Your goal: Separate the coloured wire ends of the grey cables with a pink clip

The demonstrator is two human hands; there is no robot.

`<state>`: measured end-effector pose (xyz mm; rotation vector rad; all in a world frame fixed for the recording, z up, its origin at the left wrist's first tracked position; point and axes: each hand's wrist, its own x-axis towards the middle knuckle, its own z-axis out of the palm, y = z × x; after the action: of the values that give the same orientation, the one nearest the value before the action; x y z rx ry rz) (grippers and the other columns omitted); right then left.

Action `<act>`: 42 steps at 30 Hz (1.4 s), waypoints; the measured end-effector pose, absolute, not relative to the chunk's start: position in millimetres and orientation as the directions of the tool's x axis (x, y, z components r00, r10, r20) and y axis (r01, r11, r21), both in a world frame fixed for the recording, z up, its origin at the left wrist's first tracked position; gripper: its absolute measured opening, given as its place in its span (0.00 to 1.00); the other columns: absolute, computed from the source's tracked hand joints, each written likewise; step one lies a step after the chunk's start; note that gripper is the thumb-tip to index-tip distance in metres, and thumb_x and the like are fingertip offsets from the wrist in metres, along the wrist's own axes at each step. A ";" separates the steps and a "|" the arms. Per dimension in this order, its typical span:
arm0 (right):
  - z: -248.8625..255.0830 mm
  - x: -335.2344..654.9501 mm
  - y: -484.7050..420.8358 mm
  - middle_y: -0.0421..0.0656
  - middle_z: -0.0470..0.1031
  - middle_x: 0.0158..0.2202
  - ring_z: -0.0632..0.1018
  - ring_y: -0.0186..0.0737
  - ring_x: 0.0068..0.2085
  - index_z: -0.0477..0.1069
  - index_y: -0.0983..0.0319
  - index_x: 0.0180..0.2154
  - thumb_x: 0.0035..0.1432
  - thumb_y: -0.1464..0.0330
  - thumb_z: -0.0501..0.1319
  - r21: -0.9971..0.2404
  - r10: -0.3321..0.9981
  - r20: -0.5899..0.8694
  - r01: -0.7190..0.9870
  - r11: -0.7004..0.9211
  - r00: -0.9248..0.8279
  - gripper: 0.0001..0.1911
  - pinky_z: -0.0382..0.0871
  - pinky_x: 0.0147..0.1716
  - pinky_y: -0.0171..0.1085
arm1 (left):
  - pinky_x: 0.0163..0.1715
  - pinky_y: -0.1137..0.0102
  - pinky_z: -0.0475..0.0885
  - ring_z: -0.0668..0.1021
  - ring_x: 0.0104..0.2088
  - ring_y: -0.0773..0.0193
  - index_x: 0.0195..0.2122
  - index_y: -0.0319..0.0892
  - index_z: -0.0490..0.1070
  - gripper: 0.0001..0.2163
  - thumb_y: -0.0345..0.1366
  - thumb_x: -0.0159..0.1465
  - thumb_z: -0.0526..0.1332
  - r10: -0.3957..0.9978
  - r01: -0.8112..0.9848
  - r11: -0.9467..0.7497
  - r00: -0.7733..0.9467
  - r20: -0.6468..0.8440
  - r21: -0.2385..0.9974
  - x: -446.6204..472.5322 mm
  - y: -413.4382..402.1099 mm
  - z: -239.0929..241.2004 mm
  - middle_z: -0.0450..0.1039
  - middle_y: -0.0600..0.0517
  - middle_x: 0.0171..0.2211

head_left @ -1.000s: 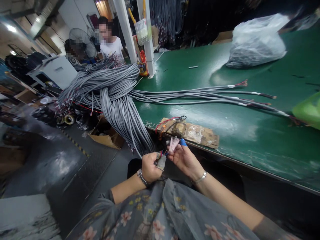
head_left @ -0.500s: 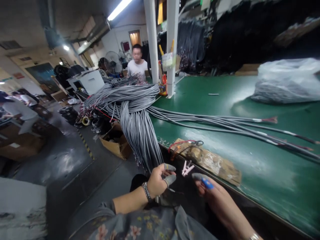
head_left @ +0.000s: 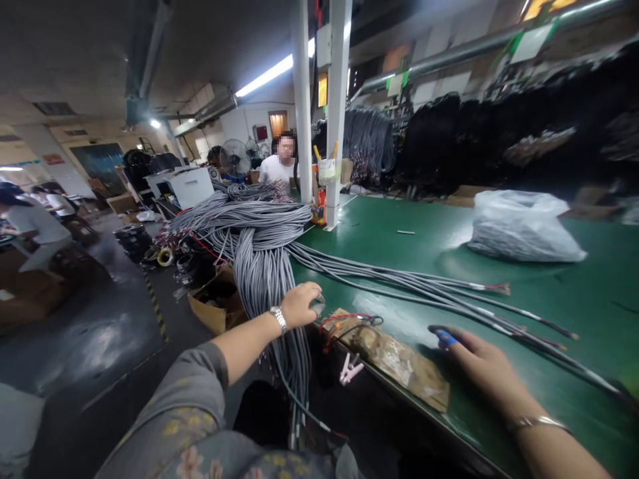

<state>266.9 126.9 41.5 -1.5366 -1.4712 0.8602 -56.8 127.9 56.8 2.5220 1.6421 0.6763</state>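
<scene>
My left hand [head_left: 301, 306], with a watch on the wrist and grey fingertip covers, is over the edge of the green table beside a thick bundle of grey cables [head_left: 264, 269]. Its fingers are loosely bent, and I see nothing in them. Out over the table is my right hand [head_left: 482, 359], empty, its fingers stretched forward; one finger wears a blue band. Between the hands lies a cardboard piece wrapped in clear tape [head_left: 394, 362], with red and black wires [head_left: 357, 318] at its left end. A pale pink clip [head_left: 350, 370] hangs at the table edge.
Several grey cables [head_left: 399, 278] with stripped ends stretch across the green table [head_left: 424, 253]. A white plastic bag [head_left: 522, 226] stands farther back. Two white posts [head_left: 335, 126] rise behind the bundle, near a person [head_left: 279, 166]. An open cardboard box [head_left: 217, 303] sits on the floor.
My left hand has risen and moved forward to the table edge. My right hand has moved right and forward over the table. The view has tilted up, and hanging cable ends now show below.
</scene>
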 end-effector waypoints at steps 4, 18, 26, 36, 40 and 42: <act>35.9 272.9 126.0 0.40 0.75 0.19 0.73 0.45 0.24 0.76 0.53 0.22 0.34 0.58 0.63 -0.924 0.994 0.047 0.382 0.006 0.098 0.10 0.64 0.23 0.39 | 0.51 0.65 0.67 0.73 0.49 0.56 0.42 0.40 0.71 0.11 0.31 0.57 0.58 0.935 0.944 -0.326 0.314 0.162 0.057 -48.6 178.5 70.6 0.72 0.45 0.47; 24.6 279.9 128.8 0.39 0.68 0.16 0.66 0.37 0.20 0.76 0.58 0.23 0.38 0.58 0.63 -0.950 0.997 -0.001 0.312 -0.024 0.076 0.11 0.58 0.19 0.34 | 0.48 0.60 0.68 0.74 0.51 0.50 0.48 0.40 0.69 0.18 0.35 0.55 0.58 0.962 0.954 -0.266 0.255 -0.092 -0.136 -42.7 258.7 80.8 0.70 0.41 0.51; 22.7 275.2 130.9 0.37 0.64 0.16 0.63 0.34 0.20 0.73 0.60 0.25 0.41 0.57 0.61 -0.949 0.999 -0.028 0.313 -0.041 0.045 0.13 0.54 0.20 0.34 | 0.42 0.66 0.71 0.78 0.42 0.54 0.39 0.44 0.74 0.16 0.41 0.48 0.66 0.873 0.890 -0.441 0.396 -0.285 -0.117 -48.3 252.6 92.6 0.77 0.49 0.41; 20.8 270.5 135.4 0.40 0.70 0.23 0.68 0.37 0.24 0.74 0.61 0.30 0.47 0.57 0.53 -0.910 0.995 0.103 0.406 0.087 0.017 0.17 0.61 0.24 0.36 | 0.39 0.63 0.72 0.79 0.41 0.50 0.52 0.41 0.67 0.22 0.42 0.57 0.59 0.809 0.798 -0.582 0.551 -0.204 -0.154 8.4 227.7 81.0 0.77 0.44 0.39; 21.4 269.6 137.1 0.41 0.72 0.24 0.71 0.40 0.26 0.75 0.61 0.31 0.48 0.58 0.53 -0.891 0.991 0.130 0.440 0.108 0.019 0.17 0.65 0.28 0.38 | 0.37 0.63 0.72 0.79 0.40 0.49 0.44 0.41 0.71 0.16 0.35 0.52 0.59 0.793 0.769 -0.606 0.565 -0.227 -0.202 9.9 227.0 85.5 0.78 0.43 0.37; 19.6 268.8 137.8 0.41 0.73 0.24 0.72 0.41 0.27 0.75 0.61 0.31 0.49 0.59 0.54 -0.896 0.988 0.145 0.430 0.113 0.043 0.16 0.66 0.29 0.38 | 0.37 0.63 0.71 0.79 0.40 0.50 0.41 0.41 0.71 0.15 0.33 0.51 0.59 0.790 0.764 -0.611 0.569 -0.228 -0.209 10.0 223.4 85.6 0.77 0.43 0.38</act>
<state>268.8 137.8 19.6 -1.4506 -1.5236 0.8128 10.0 223.4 85.6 2.8588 1.4187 -0.4862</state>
